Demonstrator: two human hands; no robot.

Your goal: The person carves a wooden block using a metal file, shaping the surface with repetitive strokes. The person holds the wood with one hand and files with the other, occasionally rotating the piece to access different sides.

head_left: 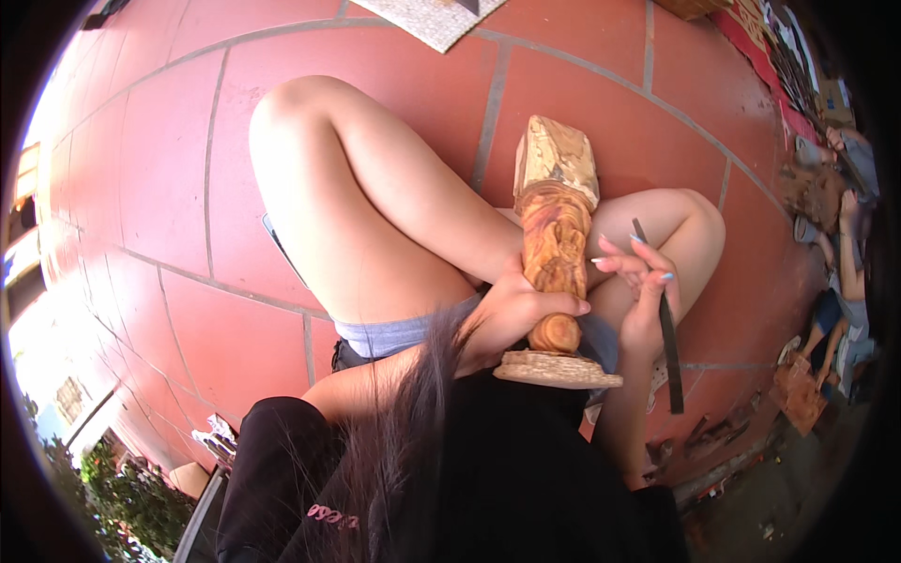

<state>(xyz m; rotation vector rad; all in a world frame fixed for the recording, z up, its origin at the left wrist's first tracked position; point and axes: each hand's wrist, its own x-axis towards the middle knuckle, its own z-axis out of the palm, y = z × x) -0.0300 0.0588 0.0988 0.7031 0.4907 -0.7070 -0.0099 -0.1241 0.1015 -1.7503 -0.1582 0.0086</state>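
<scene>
A carved wooden piece [556,235] stands across my lap, between my folded legs. Its far end is a rough pale block, its middle is grooved and polished brown, and a round ball sits above a wide flat disc at the end nearest me. My left hand [511,314] is closed around the lower carved part, with the thumb lying across it. To the right of the carving, my right hand [646,286] holds a thin, flat dark bar [670,352], perhaps a file or chisel, between partly spread fingers. The bar is apart from the wood.
I sit on a red tiled floor [216,178]. A pale woven mat [436,21] lies ahead. Beside my left thigh, the edge of a flat bluish object [282,249] shows. Other people [849,235] sit at the far right, and dark tools or scraps [718,436] lie low on the right.
</scene>
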